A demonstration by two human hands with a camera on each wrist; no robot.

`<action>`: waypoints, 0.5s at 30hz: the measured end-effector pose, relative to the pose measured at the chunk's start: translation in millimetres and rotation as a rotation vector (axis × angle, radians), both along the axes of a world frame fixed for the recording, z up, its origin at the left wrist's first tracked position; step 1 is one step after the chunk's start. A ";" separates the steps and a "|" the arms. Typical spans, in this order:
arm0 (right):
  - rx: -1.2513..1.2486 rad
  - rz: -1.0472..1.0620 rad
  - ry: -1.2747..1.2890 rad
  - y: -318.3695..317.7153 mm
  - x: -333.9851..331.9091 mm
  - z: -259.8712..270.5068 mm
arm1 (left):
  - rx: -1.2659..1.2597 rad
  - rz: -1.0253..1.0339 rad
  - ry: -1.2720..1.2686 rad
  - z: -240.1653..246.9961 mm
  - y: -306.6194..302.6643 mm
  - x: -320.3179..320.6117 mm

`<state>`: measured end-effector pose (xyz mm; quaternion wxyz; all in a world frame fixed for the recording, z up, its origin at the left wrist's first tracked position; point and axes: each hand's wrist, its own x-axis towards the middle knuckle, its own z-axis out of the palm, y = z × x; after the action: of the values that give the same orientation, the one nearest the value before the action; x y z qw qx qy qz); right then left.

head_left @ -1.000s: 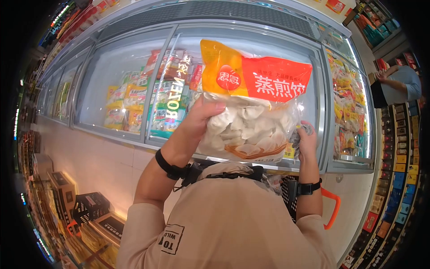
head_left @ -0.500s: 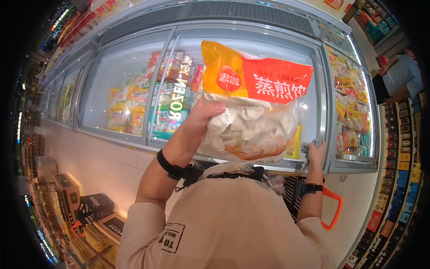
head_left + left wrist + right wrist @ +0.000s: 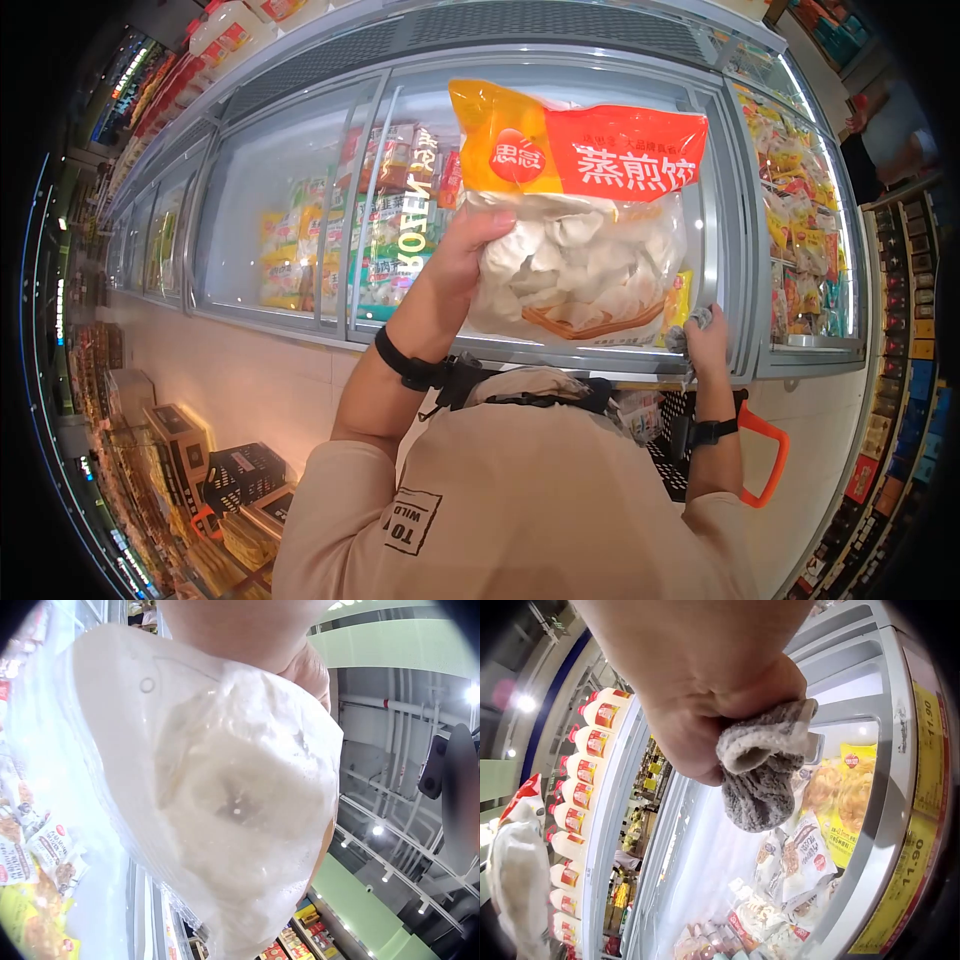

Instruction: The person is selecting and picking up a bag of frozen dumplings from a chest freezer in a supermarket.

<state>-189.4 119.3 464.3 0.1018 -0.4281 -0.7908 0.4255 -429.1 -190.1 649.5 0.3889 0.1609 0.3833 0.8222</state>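
Observation:
My left hand [image 3: 470,250] grips a large bag of frozen dumplings [image 3: 585,250] at its left edge, thumb over the front. The bag is red and yellow on top, with a clear lower part showing white dumplings, and is held up over the open chest freezer. Its pale back [image 3: 217,780] fills the left wrist view. Fingers curled, my right hand [image 3: 708,345] holds a bunched piece of grey fuzzy knit fabric [image 3: 761,776]. That hand is at the freezer's front right, beside the metal frame [image 3: 712,270].
Inside the freezer lie white packets [image 3: 806,855] and a yellow bag [image 3: 844,802]. More bags [image 3: 800,240] fill the compartment to the right. A black basket with an orange handle [image 3: 770,460] is below the freezer front. White bottles [image 3: 585,769] line the freezer top. Another person [image 3: 890,135] stands at far right.
My right hand has moved right, away from the bag's lower right corner to the freezer's frame, with the grey fabric still in it. My left hand keeps the bag raised.

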 end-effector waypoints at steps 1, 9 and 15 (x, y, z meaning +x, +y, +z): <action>-0.014 0.051 0.006 -6.5 -1.5 0.4 | 0.019 -0.007 -0.005 -1.1 1.6 -2.6; -0.201 0.591 -0.008 -70.6 -47.1 33.4 | 0.058 0.010 -0.077 -4.1 -14.0 -15.2; -0.154 1.082 0.170 -86.2 -83.3 11.7 | 0.075 0.047 -0.055 -8.5 -19.9 -10.5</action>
<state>-272.8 33.1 476.0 -0.0996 0.0690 -0.8534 0.5069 -439.7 -210.0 641.1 0.3734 0.1437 0.3449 0.8491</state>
